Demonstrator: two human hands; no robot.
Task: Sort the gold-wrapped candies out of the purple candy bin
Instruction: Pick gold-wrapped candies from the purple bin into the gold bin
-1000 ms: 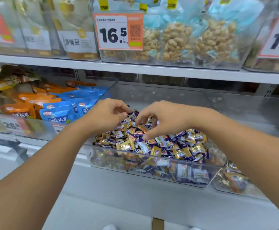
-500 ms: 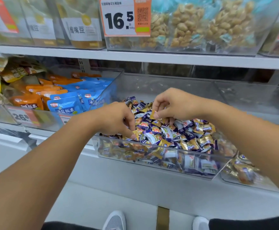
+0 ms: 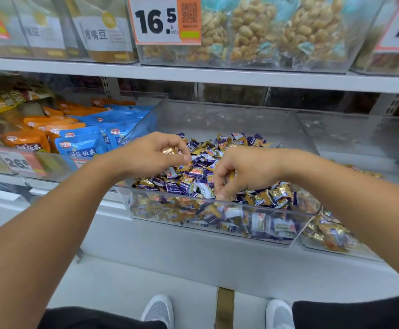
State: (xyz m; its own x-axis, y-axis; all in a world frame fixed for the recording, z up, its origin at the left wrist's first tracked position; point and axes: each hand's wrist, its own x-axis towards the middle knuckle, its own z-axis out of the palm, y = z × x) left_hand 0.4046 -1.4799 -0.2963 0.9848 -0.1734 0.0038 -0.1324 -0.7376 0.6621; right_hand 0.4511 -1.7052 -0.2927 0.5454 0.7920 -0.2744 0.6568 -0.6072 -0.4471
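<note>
1. Nearest the camera, the right hand (image 3: pixel 246 173) is now digging at the front of the candy bin (image 3: pixel 217 224), close behind its clear front wall. Half a second ago it was raised over the back of the heap. Its fingers are curled down into the wrappers, and I cannot tell whether they are pinching a piece yet.

2. The left hand (image 3: pixel 154 154) is now lifting clear of the heap towards the bin's left side, where before it was pressing low at the front. Its fingertips are pinching a gold-wrapped candy (image 3: pixel 170 151), so I judge one pick is in hand while the other hand is searching for the next.

3. The two hands are working apart, and the mixed pile (image 3: pixel 200 170) is lying between them.

4. The bin is holding a loose heap of purple wrappers with many gold ones scattered through it, front to back, so the sorting is looking far from done.

5. Just to the right, a neighbouring clear bin (image 3: pixel 331 236) is holding mostly gold-toned pieces, which is probably where the picks are going.

6. To the left, another clear bin (image 3: pixel 58 162) is holding blue and orange snack packets.

7. Farthest, on the upper shelf (image 3: pixel 217 76), clear tubs are holding bagged nuts behind a price tag (image 3: pixel 165 20) reading 16.5.
</note>
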